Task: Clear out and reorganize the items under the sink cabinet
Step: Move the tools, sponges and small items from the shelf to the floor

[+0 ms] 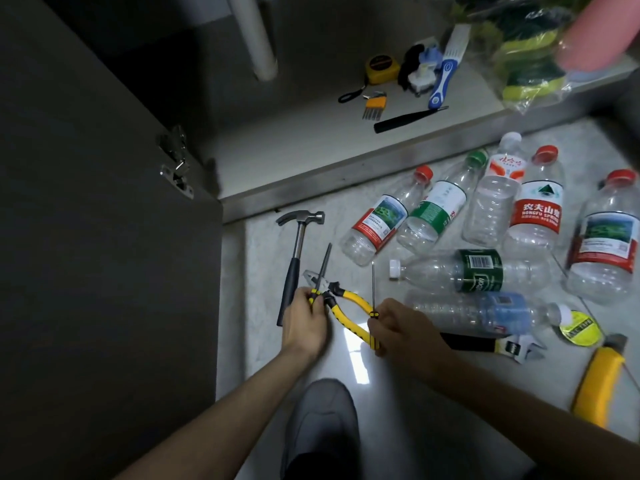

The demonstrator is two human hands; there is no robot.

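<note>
Currently, left hand (304,323) pinches a screwdriver (320,282) handle on the floor (263,244), over the yellow pliers (346,306), right of the hammer (298,251). Right hand (403,329) grip pinches a second, thinner screwdriver (373,289). Empty bottles (485,216) lie far right; small tools sit in the cabinet (311,140).
</note>
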